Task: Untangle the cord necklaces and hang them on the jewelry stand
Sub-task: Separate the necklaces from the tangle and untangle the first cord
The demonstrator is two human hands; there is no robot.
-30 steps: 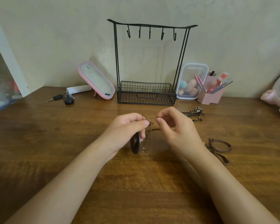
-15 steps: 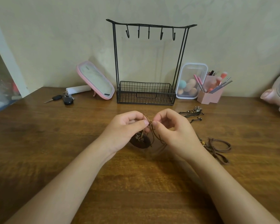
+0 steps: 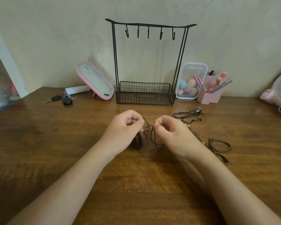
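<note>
Your brown wooden table (image 3: 39,135) has a row of things by the wall: keys (image 3: 63,99), a pink mirror (image 3: 95,80), the black wire stand (image 3: 144,82), a clear box (image 3: 191,73) of sponges and a pink cup (image 3: 209,96) of brushes. A black cord necklace (image 3: 187,114) and a brown cord necklace (image 3: 219,146) lie to your right.

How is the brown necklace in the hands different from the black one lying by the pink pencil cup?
The brown necklace is pinched by the left hand and right hand; the black necklace lies untouched on the table. The brown necklace carries a big dark round pendant; the black necklace has a small silvery charm. Both are thin cords, and neither hangs on the jewelry stand.
</note>
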